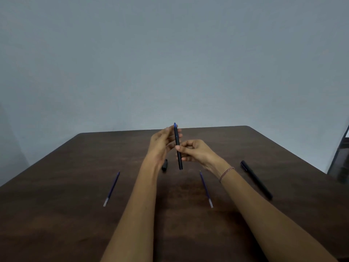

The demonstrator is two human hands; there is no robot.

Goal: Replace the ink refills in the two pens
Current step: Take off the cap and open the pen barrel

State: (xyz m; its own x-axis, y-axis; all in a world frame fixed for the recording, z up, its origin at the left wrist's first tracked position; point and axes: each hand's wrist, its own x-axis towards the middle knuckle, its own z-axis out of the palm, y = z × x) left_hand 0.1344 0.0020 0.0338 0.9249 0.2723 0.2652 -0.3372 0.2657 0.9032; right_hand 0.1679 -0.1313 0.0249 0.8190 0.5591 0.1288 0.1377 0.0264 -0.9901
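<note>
**Pen (177,137) held upright above the worktop (75,224)**

A refill (111,189) lies at left. The left hand (162,142), fingers nearly straight, touches the pen's top (blue tip up), with a cap (164,165) lying below it. The right hand (196,151) pinches the barrel. A second refill (206,189) and a second pen (255,179) lie flat further right.

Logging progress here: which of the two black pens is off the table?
The upright pen pinched by the right hand, blue tip up. The other pen lies flat on the table at right.
</note>
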